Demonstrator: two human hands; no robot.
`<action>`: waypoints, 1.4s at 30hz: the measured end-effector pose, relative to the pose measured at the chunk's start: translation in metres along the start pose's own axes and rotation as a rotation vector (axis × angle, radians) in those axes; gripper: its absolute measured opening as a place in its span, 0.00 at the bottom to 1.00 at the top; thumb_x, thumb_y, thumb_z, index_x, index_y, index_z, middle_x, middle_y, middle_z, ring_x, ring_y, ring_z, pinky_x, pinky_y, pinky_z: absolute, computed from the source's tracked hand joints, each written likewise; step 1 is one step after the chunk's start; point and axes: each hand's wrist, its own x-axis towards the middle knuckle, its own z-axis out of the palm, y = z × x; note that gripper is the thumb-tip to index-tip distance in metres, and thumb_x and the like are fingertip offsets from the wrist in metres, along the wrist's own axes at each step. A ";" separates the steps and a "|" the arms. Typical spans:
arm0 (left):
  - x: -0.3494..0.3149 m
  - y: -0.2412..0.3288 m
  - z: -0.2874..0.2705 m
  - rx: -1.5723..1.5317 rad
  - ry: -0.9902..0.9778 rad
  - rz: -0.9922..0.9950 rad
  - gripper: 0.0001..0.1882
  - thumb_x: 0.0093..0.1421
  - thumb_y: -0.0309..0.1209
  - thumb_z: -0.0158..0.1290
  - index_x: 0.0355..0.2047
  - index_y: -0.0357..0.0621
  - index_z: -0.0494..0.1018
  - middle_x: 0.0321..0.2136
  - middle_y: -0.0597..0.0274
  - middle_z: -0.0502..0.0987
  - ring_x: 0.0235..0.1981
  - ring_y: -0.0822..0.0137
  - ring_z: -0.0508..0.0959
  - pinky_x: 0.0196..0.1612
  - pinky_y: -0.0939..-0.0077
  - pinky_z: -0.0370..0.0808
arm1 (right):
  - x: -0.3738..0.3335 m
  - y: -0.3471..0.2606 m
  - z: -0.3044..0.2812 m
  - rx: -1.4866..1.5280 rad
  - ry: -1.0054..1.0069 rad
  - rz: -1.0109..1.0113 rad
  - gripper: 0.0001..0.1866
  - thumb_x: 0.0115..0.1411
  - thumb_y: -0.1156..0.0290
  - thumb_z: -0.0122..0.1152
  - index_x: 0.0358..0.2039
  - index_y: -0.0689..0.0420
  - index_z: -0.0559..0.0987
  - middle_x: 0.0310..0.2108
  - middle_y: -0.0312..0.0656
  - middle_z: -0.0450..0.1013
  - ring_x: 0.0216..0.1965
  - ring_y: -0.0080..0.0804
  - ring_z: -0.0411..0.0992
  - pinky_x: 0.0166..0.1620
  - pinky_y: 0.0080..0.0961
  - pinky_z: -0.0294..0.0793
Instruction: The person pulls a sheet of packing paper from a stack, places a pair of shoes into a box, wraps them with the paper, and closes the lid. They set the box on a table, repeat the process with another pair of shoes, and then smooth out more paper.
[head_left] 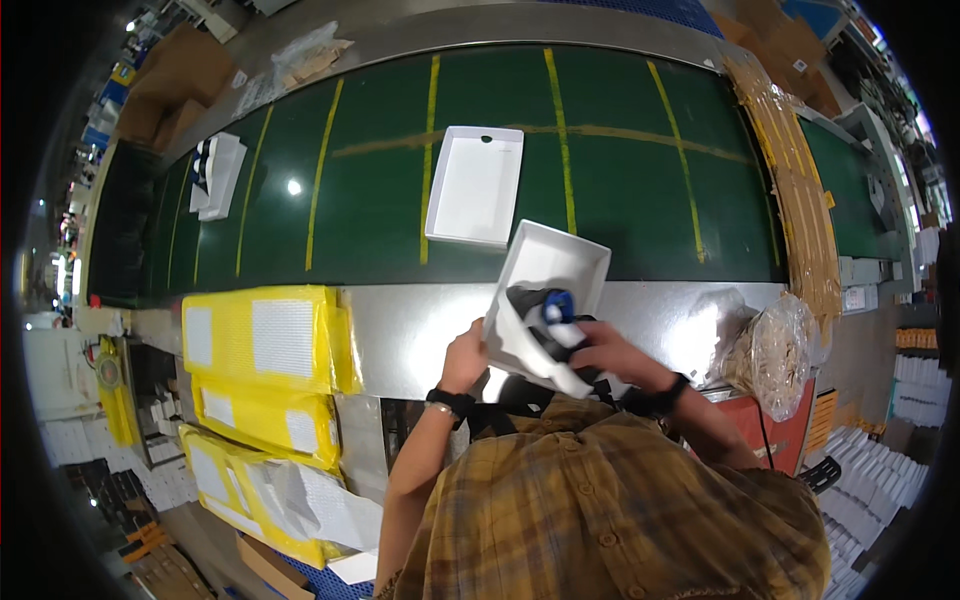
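Note:
My left hand [465,358] grips the left wall of an open white cardboard box [537,245], held tilted over the near edge of the belt. Inside lies a black shoe-like item [535,305] with a round blue-and-white part; it is blurred. My right hand [615,355] reaches over the box's right side with fingers closed on that item's near end. White paper [535,352] shows along the box's near side. Beyond it, a shallow white box part [475,185] with a hole at its far end lies open on the green belt.
The green conveyor belt [380,200] has yellow cross lines and a metal edge [420,345]. Farther left sits another white box [222,178] with dark contents. Yellow-wrapped packs [260,340] are stacked at left. At right are a clear bag of brown paper [775,355] and taped cardboard [795,190].

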 end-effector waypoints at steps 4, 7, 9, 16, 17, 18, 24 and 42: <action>-0.074 -0.040 -0.019 -0.076 0.232 0.037 0.23 0.57 0.20 0.48 0.55 0.37 0.67 0.32 0.39 0.78 0.34 0.41 0.79 0.37 0.54 0.75 | -0.101 -0.061 -0.057 0.391 0.118 -0.060 0.26 0.48 0.78 0.57 0.52 0.61 0.75 0.42 0.39 0.77 0.40 0.27 0.76 0.47 0.22 0.75; -0.121 -0.061 -0.025 -0.119 0.334 -0.318 0.21 0.58 0.21 0.49 0.53 0.38 0.69 0.32 0.38 0.78 0.32 0.41 0.79 0.34 0.57 0.75 | -0.147 -0.063 -0.080 0.390 0.472 -0.243 0.31 0.41 0.85 0.56 0.51 0.63 0.73 0.43 0.41 0.76 0.42 0.30 0.76 0.47 0.23 0.74; -0.132 -0.089 -0.019 -0.197 0.449 -0.262 0.22 0.55 0.23 0.49 0.52 0.38 0.71 0.30 0.38 0.78 0.32 0.43 0.80 0.35 0.59 0.76 | -0.144 -0.048 -0.091 0.059 0.607 -0.151 0.26 0.42 0.85 0.54 0.46 0.62 0.75 0.39 0.37 0.77 0.38 0.28 0.76 0.46 0.23 0.73; -0.099 -0.088 -0.079 -0.448 0.517 -0.407 0.21 0.51 0.25 0.49 0.47 0.36 0.75 0.19 0.49 0.78 0.16 0.61 0.78 0.24 0.68 0.75 | -0.058 0.079 -0.139 -1.639 -0.333 0.361 0.21 0.46 0.49 0.65 0.33 0.52 0.85 0.30 0.50 0.79 0.35 0.52 0.78 0.40 0.46 0.77; -0.106 -0.099 -0.083 -0.444 0.512 -0.453 0.20 0.50 0.25 0.49 0.45 0.35 0.75 0.19 0.49 0.77 0.16 0.61 0.78 0.23 0.68 0.75 | -0.036 0.056 -0.121 -1.631 -0.396 0.414 0.18 0.46 0.49 0.65 0.28 0.50 0.85 0.30 0.46 0.80 0.36 0.48 0.78 0.40 0.43 0.77; -0.112 -0.109 -0.087 -0.443 0.494 -0.489 0.20 0.50 0.24 0.48 0.44 0.35 0.76 0.19 0.49 0.77 0.16 0.61 0.78 0.23 0.69 0.74 | -0.010 0.025 -0.104 -1.577 -0.387 0.344 0.18 0.48 0.49 0.64 0.29 0.50 0.85 0.30 0.44 0.80 0.36 0.46 0.79 0.39 0.40 0.77; -0.108 -0.114 -0.107 -0.390 0.495 -0.586 0.19 0.49 0.25 0.48 0.42 0.36 0.77 0.21 0.45 0.77 0.21 0.55 0.80 0.27 0.64 0.75 | 0.221 -0.026 -0.068 -1.187 0.061 -0.655 0.32 0.56 0.64 0.63 0.61 0.56 0.67 0.62 0.54 0.63 0.62 0.51 0.63 0.62 0.36 0.65; -0.349 -0.164 -0.025 0.195 0.823 -0.798 0.48 0.44 0.41 0.70 0.62 0.37 0.61 0.65 0.36 0.54 0.63 0.39 0.59 0.63 0.53 0.60 | 0.159 0.014 -0.052 -1.729 -0.030 -0.550 0.13 0.61 0.68 0.57 0.39 0.66 0.78 0.34 0.56 0.73 0.38 0.56 0.70 0.42 0.49 0.69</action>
